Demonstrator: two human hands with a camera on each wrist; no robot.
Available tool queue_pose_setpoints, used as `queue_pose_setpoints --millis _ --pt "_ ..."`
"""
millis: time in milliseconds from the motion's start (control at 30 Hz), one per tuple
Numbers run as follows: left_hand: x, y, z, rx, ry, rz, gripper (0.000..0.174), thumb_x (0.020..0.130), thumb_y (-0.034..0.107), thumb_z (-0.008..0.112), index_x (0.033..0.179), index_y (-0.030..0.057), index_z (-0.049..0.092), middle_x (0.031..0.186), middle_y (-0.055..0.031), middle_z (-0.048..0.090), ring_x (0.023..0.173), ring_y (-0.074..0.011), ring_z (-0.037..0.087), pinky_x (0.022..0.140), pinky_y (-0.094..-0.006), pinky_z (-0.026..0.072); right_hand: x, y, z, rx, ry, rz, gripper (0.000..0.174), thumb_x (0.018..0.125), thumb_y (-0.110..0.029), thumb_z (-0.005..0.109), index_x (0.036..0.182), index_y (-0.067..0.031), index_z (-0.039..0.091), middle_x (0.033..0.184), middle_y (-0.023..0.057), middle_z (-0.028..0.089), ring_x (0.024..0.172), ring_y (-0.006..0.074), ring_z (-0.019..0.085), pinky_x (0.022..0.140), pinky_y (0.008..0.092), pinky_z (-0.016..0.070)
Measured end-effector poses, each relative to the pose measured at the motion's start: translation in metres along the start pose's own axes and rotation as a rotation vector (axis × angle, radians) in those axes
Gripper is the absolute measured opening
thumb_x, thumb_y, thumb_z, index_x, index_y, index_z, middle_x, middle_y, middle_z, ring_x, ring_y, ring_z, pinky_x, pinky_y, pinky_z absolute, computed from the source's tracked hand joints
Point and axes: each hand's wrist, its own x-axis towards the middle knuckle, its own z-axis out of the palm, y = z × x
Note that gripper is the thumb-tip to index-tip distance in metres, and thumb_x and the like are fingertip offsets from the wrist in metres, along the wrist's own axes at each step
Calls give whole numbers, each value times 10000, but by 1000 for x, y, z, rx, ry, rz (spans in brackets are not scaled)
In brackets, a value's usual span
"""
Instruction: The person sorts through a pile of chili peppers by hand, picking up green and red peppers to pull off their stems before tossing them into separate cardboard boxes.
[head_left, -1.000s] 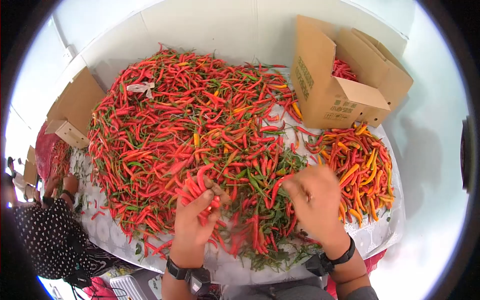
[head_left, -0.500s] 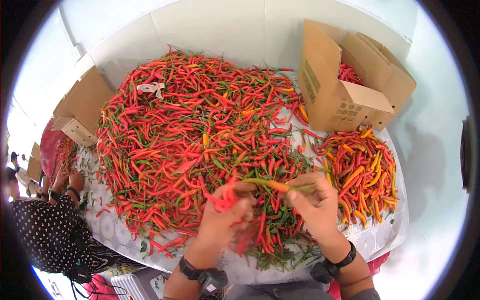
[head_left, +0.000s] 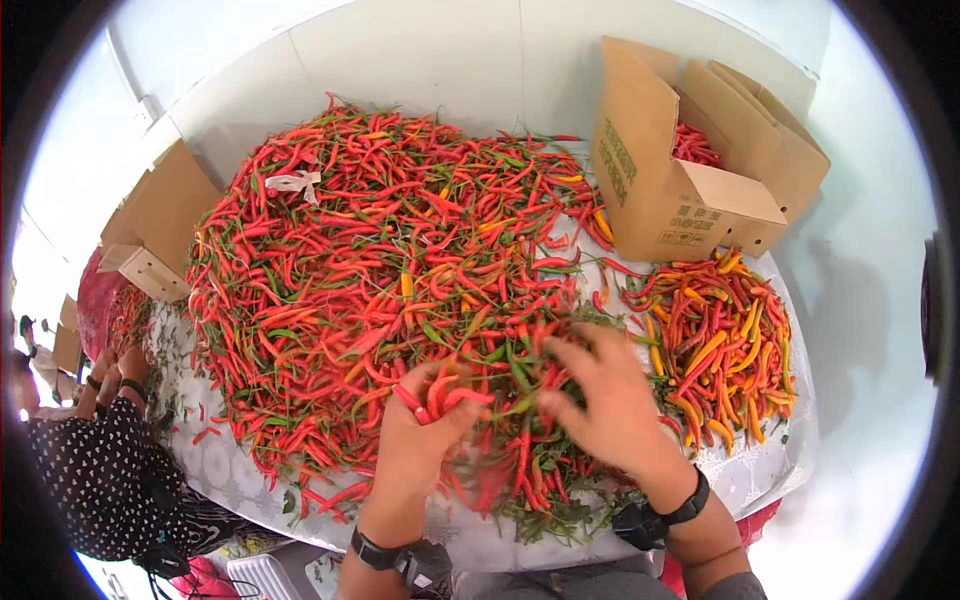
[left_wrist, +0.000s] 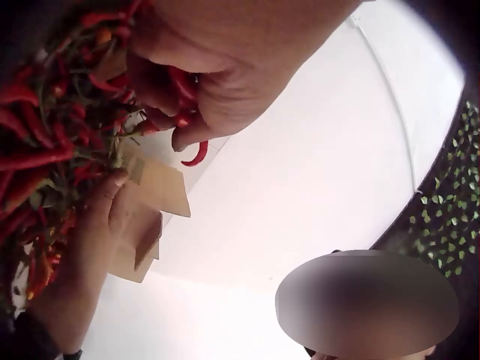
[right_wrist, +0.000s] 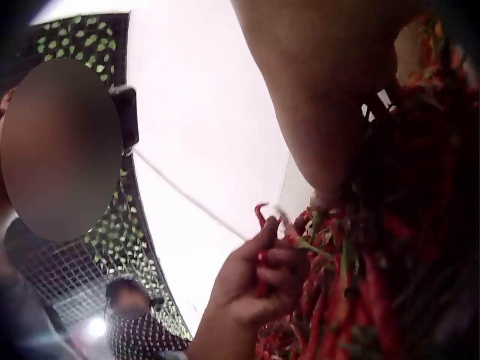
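In the head view my left hand (head_left: 422, 440) grips several red chilies (head_left: 440, 400) above the near edge of the big pile (head_left: 330, 270). The left wrist view shows red chilies (left_wrist: 184, 90) between the curled fingers and thumb of my left hand (left_wrist: 217, 82). My right hand (head_left: 610, 405) is just right of it, its fingers spread over green and red chilies at the pile's edge. Whether its fingertips touch a chili cannot be told. The right wrist view shows my right hand (right_wrist: 330, 82) dark, its fingertips hidden.
An open cardboard box (head_left: 650, 190) holding red chilies stands at the back right. A smaller heap of orange and red chilies (head_left: 720, 350) lies in front of it. Another box (head_left: 165, 220) is at the left, where a person in a dotted top (head_left: 95, 480) sits. Green stems (head_left: 550, 515) lie near the front.
The orange-green chili that my right hand pinched half a second ago is gone from its fingers. That hand has opened and moved slightly left; my left hand keeps its red chilies.
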Motion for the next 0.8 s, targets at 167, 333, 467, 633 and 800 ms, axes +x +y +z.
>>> queue_pose_setpoints --millis 167,333,467,633,800 --pt "4 0 7 -84 241 194 319 814 59 670 1102 22 537 749 -22 566 511 -53 478 416 -189 360 -4 -18 0 160 -400 -411 422 751 -320 697 1130 -161 605 1197 101 556 1173 283 476 989 453 352" --pt "3 -4 -3 -61 60 99 285 816 61 671 1074 13 562 725 -24 558 513 -59 487 416 -192 355 -6 -11 -20 341 -366 -354 304 759 -302 686 978 -96 640 951 82 646 950 269 603 854 414 449" --pt "-5 -3 3 165 -158 -35 343 801 63 676 1126 15 575 773 -3 578 606 -44 520 503 -179 393 1 13 -31 344 -124 -102 218 788 -237 666 926 -69 650 854 92 646 757 283 623 665 374 490" --pt "1 -7 10 655 -310 -26 400 793 123 690 1155 -9 579 789 -20 610 673 -52 524 597 -215 444 0 29 -22 83 -41 15 184 783 -180 656 924 -63 651 925 146 608 858 325 581 763 402 474" --pt "-2 -7 12 958 -155 81 325 824 146 662 1091 -31 607 786 -46 621 721 -96 574 661 -257 465 -4 43 -35 227 -349 -47 167 733 -77 608 890 -70 666 1018 151 579 970 357 533 850 428 443"
